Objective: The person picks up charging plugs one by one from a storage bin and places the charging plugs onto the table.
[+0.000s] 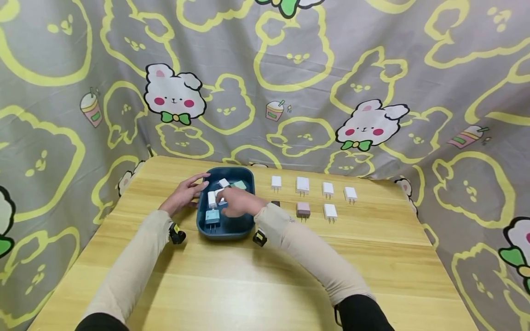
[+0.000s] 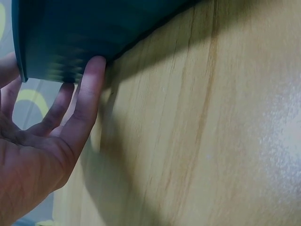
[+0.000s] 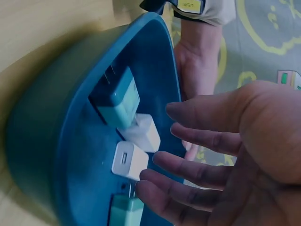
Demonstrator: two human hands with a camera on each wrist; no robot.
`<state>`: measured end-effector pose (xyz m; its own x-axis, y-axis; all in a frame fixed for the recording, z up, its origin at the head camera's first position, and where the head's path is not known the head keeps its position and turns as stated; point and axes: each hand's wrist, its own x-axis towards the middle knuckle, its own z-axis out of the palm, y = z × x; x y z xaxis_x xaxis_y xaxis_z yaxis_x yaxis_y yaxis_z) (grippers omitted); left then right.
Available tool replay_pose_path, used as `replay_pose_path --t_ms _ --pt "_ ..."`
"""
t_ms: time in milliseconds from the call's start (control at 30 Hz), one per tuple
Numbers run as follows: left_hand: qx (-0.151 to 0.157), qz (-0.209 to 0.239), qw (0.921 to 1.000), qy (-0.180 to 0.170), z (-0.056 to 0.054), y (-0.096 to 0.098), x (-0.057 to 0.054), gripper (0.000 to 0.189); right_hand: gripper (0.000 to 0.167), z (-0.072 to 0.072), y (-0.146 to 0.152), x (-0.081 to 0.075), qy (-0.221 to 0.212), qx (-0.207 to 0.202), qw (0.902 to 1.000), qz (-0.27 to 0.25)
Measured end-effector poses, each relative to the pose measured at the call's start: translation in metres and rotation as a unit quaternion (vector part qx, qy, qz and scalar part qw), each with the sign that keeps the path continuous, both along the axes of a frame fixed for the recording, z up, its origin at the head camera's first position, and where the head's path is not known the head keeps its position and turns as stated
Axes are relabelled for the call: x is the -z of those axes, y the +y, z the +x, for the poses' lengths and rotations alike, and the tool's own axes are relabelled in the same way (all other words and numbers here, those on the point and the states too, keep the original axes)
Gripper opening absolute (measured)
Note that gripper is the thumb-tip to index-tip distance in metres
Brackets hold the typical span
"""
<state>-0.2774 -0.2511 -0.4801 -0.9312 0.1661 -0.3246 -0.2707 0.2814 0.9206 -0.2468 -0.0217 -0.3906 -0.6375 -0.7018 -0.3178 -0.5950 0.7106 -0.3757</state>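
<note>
A dark blue plastic bin point(image 1: 225, 235) holds several plug-in chargers. Among them are a light blue charger point(image 1: 212, 217), a white charger point(image 1: 212, 199) and a mint green charger point(image 1: 239, 185). My left hand point(image 1: 184, 195) rests against the bin's left side; in the left wrist view its fingertips touch the outer wall. Over the bin is my right hand point(image 1: 240, 203), reaching in from the right. Its fingers point(image 3: 193, 169) are slightly bent and apart in the right wrist view, with nothing between them, close to a white charger point(image 3: 129, 160). In the head view it hides part of the contents.
Right of the bin, white chargers stand in a back row, including one white block point(image 1: 302, 185). Nearer lie a pinkish charger point(image 1: 303, 209), another white charger point(image 1: 330, 211) and a dark one point(image 1: 275, 203) partly behind my sleeve. A patterned curtain point(image 1: 232, 138) borders the wooden table point(image 1: 248, 285).
</note>
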Motion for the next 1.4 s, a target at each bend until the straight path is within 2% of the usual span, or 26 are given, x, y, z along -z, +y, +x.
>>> replay_pose_path --t_ms 100,267,667,933,1167,1400 --pt "0.008 0.000 1.0000 -0.001 0.000 0.001 -0.003 0.057 0.039 -0.001 -0.010 0.003 -0.014 -0.013 0.9997 0.017" --pt "0.020 -0.010 0.9997 0.008 0.000 0.002 -0.002 0.059 0.041 -0.001 -0.020 0.007 -0.028 -0.032 0.9983 0.038" --pt "0.011 -0.007 0.9999 0.009 0.000 0.000 0.001 0.060 0.045 -0.003 -0.032 0.015 -0.031 -0.063 0.9951 0.070" --pt "0.006 0.001 0.9999 0.012 -0.002 0.002 0.002 0.058 0.045 -0.002 -0.036 0.018 -0.029 -0.069 0.9925 0.097" --pt "0.006 -0.004 0.9999 0.008 0.001 -0.002 0.001 0.060 0.048 0.001 -0.034 0.021 -0.040 -0.075 0.9924 0.089" --pt "0.007 -0.004 0.9999 0.007 -0.001 -0.003 0.002 0.062 0.052 -0.001 -0.031 0.025 -0.038 -0.083 0.9913 0.095"
